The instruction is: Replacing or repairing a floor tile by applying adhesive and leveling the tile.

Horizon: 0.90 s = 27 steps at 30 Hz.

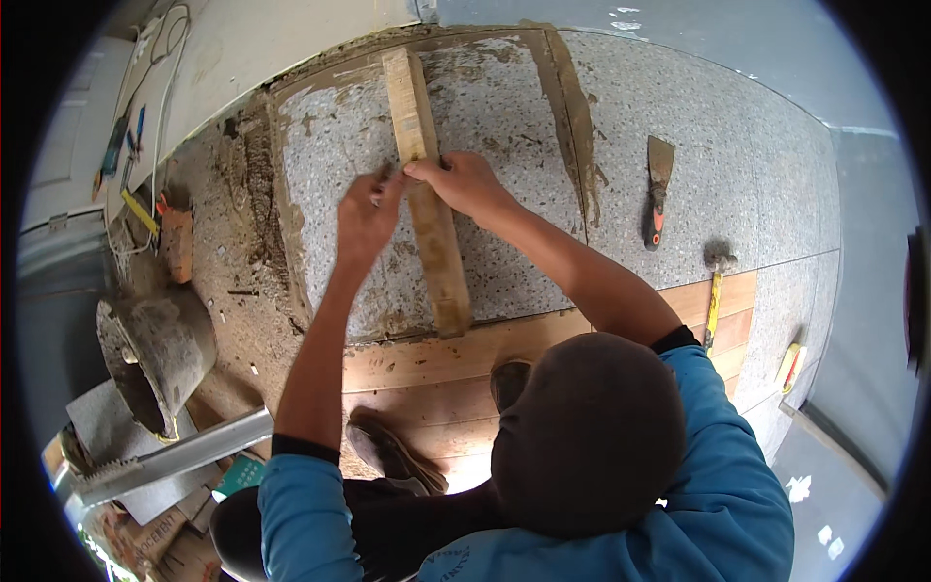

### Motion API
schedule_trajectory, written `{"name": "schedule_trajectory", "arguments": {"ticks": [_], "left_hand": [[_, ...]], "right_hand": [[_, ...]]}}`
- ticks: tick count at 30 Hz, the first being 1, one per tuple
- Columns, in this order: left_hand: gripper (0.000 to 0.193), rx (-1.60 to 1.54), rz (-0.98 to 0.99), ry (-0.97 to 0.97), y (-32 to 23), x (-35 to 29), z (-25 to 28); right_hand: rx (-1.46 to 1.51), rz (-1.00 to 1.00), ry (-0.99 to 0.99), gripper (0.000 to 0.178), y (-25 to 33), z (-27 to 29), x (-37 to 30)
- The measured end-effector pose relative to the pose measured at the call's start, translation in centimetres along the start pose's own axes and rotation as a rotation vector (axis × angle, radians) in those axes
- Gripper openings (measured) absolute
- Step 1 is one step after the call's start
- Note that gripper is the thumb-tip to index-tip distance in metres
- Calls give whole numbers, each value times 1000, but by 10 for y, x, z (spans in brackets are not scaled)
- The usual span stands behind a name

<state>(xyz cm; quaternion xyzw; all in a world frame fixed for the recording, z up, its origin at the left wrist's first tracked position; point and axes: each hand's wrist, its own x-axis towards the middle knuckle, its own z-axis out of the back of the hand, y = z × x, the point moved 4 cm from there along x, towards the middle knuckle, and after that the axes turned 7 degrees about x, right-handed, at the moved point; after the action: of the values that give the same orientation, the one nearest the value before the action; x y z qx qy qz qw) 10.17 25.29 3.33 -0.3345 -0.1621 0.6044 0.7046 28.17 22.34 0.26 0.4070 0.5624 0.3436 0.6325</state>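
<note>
A rough length of lumber (441, 254) lies lengthwise across a speckled grey tile (339, 242), its far end near the wall. My right hand (468, 184) grips it near its middle, the thumb over its top face and the other fingers curled at its right edge. Just left of the lumber is my left hand (369, 215), slightly blurred, with its fingers closed and their tips close to my right thumb. Whatever it pinches is too small to make out. Smeared mortar (567, 107) runs along the tile joint to the right.
A scraper (659, 189) and a yellow-handled hammer (715, 296) lie to the right, with a small brush-like tool (791, 367) nearer. A mortar-caked bucket (170, 344) is tipped at left, beyond a metal straightedge (184, 456). Wooden planks (465, 393) border the tile's near side.
</note>
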Motion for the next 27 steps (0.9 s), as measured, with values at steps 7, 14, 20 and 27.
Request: {"name": "schedule_trajectory", "arguments": {"ticks": [7,14,20,27], "left_hand": [[91,286,-141,-5,-20,-27,-46],[72,109,-240,-118,-11,-25,-74],[85,327,-191,-41,-3,-7,-93],[76,279,-133,-116,-18,-22,-86]], "right_hand": [[-226,25,-72,68,11,9,3],[-666,211,-28,45,41,60,-18],[-615,56,-443,31,-20,285,-138],[-1211,-452,-754,74,-162,444,-309]]}}
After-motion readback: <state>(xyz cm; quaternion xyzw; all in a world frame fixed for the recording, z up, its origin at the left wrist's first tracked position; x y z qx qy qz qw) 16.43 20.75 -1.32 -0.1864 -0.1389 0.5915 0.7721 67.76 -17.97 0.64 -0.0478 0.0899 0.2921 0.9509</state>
